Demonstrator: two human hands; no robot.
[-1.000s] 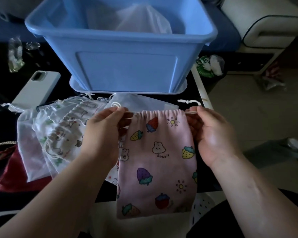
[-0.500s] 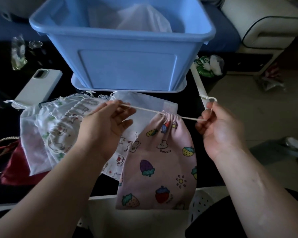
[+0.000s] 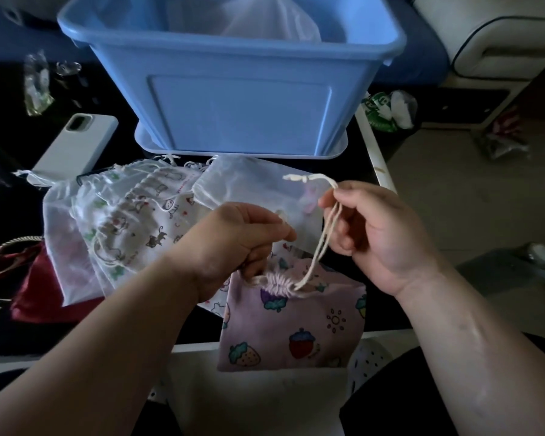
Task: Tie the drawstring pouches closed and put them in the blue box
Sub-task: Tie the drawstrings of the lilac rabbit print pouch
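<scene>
A pink pouch (image 3: 299, 325) printed with strawberries lies at the table's near edge, its mouth gathered tight. My left hand (image 3: 233, 243) grips the left drawstring right at that gathered mouth. My right hand (image 3: 375, 231) pinches the right drawstring loop (image 3: 323, 237) and holds it up above the pouch. The blue box (image 3: 233, 111) stands just behind, with a white pouch (image 3: 265, 23) inside it. A pile of white printed pouches (image 3: 123, 225) lies left of my hands, and a sheer white pouch (image 3: 258, 184) lies between the pile and the box.
A white phone (image 3: 76, 143) lies left of the box. A dark red pouch (image 3: 35, 287) with a gold cord sits at the far left. The table's right edge (image 3: 375, 152) runs beside the box, with floor and clutter beyond. White furniture stands at the top right.
The pouch mouth went from spread wide to fully gathered. My hands pulled the strings apart, then came back together; my right hand now lifts its loop upward and my left sits at the mouth.
</scene>
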